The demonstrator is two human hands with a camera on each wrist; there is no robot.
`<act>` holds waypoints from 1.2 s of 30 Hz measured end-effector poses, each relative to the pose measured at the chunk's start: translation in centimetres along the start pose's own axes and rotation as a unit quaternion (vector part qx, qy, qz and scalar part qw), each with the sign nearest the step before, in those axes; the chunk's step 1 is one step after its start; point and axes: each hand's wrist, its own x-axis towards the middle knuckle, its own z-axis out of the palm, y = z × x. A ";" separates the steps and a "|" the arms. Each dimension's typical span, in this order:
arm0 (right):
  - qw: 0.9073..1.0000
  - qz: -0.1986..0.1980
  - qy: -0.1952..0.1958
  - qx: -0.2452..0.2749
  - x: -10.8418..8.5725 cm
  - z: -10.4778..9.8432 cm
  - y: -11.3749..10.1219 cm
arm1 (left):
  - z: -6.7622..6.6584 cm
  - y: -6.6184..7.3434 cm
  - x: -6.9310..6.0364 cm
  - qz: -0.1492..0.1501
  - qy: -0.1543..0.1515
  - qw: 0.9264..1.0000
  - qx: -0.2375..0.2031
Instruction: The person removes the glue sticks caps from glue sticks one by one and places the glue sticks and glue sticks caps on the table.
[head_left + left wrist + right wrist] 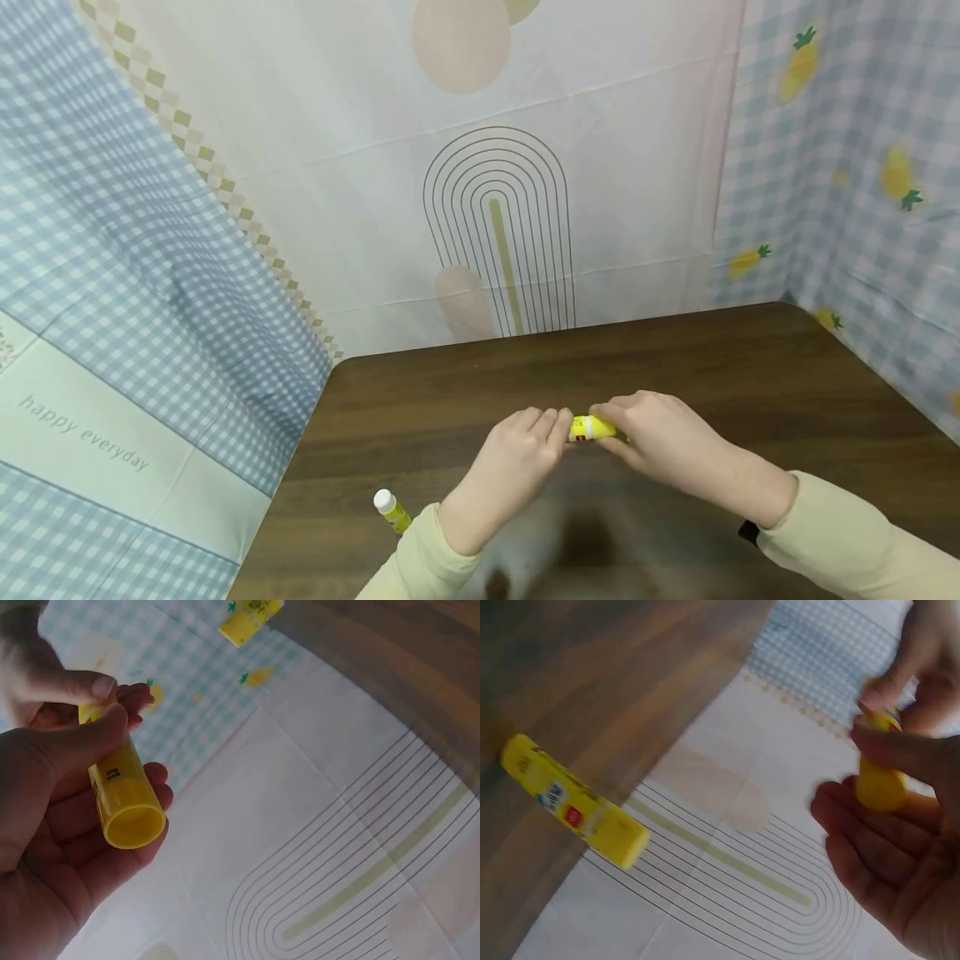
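Between both hands, above the table, a yellow glue stick [592, 428] with a white band is held roughly level in the head view. My left hand [523, 442] grips its left part, thumb across the tube [120, 769]; a round, hollow-looking end faces the left wrist camera. My right hand [660, 429] pinches the plain yellow end [881, 784] between thumb and fingers. Left of my left forearm, a second yellow glue stick [392, 512] with a white top stands on the table, its lower part hidden by the sleeve.
In the right wrist view, a yellow-ended glue stick [574, 802] stands on the table; a similar one [251, 621] shows in the left wrist view. The dark wooden table [420, 392] meets a pale printed cloth [637, 183] behind. Checked cloths [172, 275] hang at both sides.
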 end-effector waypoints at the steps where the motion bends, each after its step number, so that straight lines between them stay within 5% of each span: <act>1: 1.000 -0.008 0.017 -0.008 -0.2 0.3 0.0 | 0.0 -0.1 0.0 -0.001 -0.001 1.000 -0.012; 5: 0.996 -0.046 0.076 -0.032 -0.6 1.4 -0.1 | 0.1 -0.7 0.0 -0.006 -0.017 0.997 -0.076; 9: 0.990 -0.083 0.103 -0.048 -1.0 2.3 0.0 | 0.0 -1.3 -0.3 -0.010 -0.052 0.987 -0.155; 18: 0.968 -0.154 0.175 -0.093 -1.6 3.4 0.2 | -0.8 -2.6 0.1 -0.030 -0.142 0.942 -0.303; 20: 0.969 -0.151 0.177 -0.087 -1.8 3.4 0.0 | -0.9 -2.9 0.2 -0.037 -0.158 0.928 -0.336; 22: 0.974 -0.129 0.172 -0.066 -1.9 3.3 -0.2 | -1.0 -2.9 0.2 -0.048 -0.168 0.922 -0.345; 24: 0.985 -0.082 0.145 -0.035 -1.9 2.9 -0.5 | -1.2 -2.6 0.2 -0.053 -0.158 0.933 -0.320; 27: 0.996 0.001 0.087 0.017 -1.6 1.9 -0.8 | -1.6 -1.7 0.3 -0.036 -0.098 0.970 -0.218; 29: 0.997 0.040 0.049 0.043 -1.3 1.1 -0.9 | -1.7 -1.2 0.5 -0.022 -0.044 0.988 -0.144; 32: 0.995 0.064 0.012 0.076 -1.0 0.1 -0.8 | -1.8 -0.9 0.7 -0.011 0.008 0.997 -0.070; 36: 0.993 0.071 -0.021 0.094 -0.8 -0.7 -0.6 | -1.8 -0.5 0.9 0.001 0.013 1.000 -0.020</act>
